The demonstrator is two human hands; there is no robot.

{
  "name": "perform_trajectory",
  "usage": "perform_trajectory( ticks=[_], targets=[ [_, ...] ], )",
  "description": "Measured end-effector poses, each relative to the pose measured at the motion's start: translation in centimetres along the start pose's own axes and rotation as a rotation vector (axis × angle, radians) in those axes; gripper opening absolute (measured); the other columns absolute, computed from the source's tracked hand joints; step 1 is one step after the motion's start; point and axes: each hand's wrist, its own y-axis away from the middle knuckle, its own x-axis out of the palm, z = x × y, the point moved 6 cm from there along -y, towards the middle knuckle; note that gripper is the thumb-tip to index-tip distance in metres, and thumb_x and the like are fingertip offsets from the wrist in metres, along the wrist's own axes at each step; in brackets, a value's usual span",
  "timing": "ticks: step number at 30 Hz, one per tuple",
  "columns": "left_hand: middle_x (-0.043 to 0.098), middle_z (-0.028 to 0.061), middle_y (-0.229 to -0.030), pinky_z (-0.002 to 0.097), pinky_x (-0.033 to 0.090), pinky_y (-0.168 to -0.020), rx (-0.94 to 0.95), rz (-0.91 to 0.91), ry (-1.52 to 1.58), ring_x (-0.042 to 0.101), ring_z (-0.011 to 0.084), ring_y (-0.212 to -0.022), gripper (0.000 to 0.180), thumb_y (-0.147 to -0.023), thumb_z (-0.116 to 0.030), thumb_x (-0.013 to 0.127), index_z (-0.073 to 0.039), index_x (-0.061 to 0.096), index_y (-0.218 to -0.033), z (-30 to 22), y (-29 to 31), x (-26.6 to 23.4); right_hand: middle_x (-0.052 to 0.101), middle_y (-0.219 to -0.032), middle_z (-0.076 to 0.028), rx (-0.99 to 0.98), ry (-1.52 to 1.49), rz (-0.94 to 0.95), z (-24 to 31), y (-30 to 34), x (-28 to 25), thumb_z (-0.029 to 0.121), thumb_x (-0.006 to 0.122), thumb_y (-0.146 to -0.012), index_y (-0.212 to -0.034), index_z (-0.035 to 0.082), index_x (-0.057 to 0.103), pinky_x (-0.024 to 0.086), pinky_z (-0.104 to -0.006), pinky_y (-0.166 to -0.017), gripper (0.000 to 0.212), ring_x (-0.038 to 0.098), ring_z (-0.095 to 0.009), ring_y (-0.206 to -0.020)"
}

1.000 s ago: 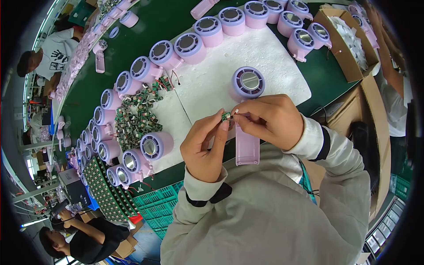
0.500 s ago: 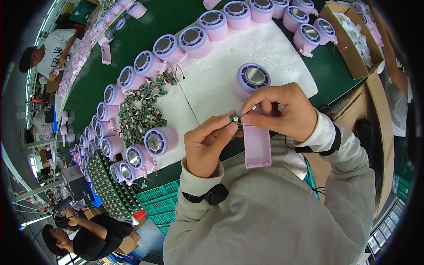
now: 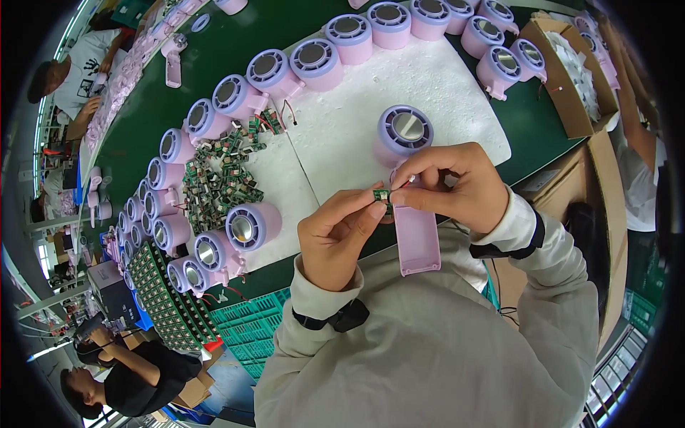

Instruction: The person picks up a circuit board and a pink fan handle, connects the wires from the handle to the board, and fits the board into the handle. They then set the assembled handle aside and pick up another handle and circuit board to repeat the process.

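A small green circuit board (image 3: 382, 194) is pinched by the left hand's (image 3: 334, 239) fingers near the pink handle's (image 3: 419, 242) upper end. A white-tipped lead (image 3: 410, 180) appears clamped in the right hand's (image 3: 457, 187) fingers; wiring seems in hand, steady alignment called for.

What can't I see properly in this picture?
All in the head view:
Little green board: partly covered by the left hand; its tiny parts are too small to tell apart.
Pink handle: its upper end is mostly hidden by the right hand.
Person at the far right: cut off by the picture's dark rim.
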Motion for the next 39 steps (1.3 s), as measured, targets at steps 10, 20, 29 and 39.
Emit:
perform_trajectory(
  ticks=[10,20,29,39],
  targets=[
    [0.067,0.0190,-0.119,0.0377,0.061,-0.090,-0.021,-0.147,0.010,0.068,0.0239,-0.106,0.028,-0.095,0.008,0.061,0.003,0.066,-0.123,0.0,0.0,0.4,0.063,-0.079,-0.005,-0.275,0.127,-0.158,1.5,0.8,0.1,0.007,0.080,-0.084,-0.102,0.004,0.077,0.040,-0.0279,-0.058,0.019,0.053,-0.010,-0.066],
    [0.067,0.0169,-0.117,0.0336,0.059,-0.092,0.022,-0.178,-0.081,0.068,0.0211,-0.105,0.027,-0.096,0.007,0.062,0.005,0.066,-0.122,0.1,0.1,1.0,0.061,-0.077,-0.006,-0.123,0.233,-0.038,2.0,0.7,-0.9,0.007,0.079,-0.083,-0.098,0.001,0.075,0.041,-0.0305,-0.054,0.016,0.052,-0.013,-0.059],
    [0.067,0.0168,-0.118,0.0333,0.059,-0.092,0.025,-0.287,-0.073,0.068,0.0214,-0.105,0.027,-0.096,0.007,0.061,0.005,0.065,-0.122,0.0,0.3,1.3,0.058,-0.077,-0.005,-0.373,0.467,-0.284,2.7,1.1,0.0,0.001,0.076,-0.079,-0.097,0.002,0.073,0.043,-0.0274,-0.050,0.019,0.052,-0.012,-0.056],
    [0.066,0.0172,-0.119,0.0325,0.059,-0.091,0.109,-0.249,-0.134,0.069,0.0209,-0.104,0.026,-0.096,0.007,0.062,0.005,0.066,-0.121,0.0,0.3,1.3,0.056,-0.079,-0.004,-0.398,0.464,-0.252,2.7,1.1,0.3,0.000,0.075,-0.079,-0.098,0.002,0.072,0.043,-0.0263,-0.049,0.020,0.052,-0.011,-0.055]
  ],
)
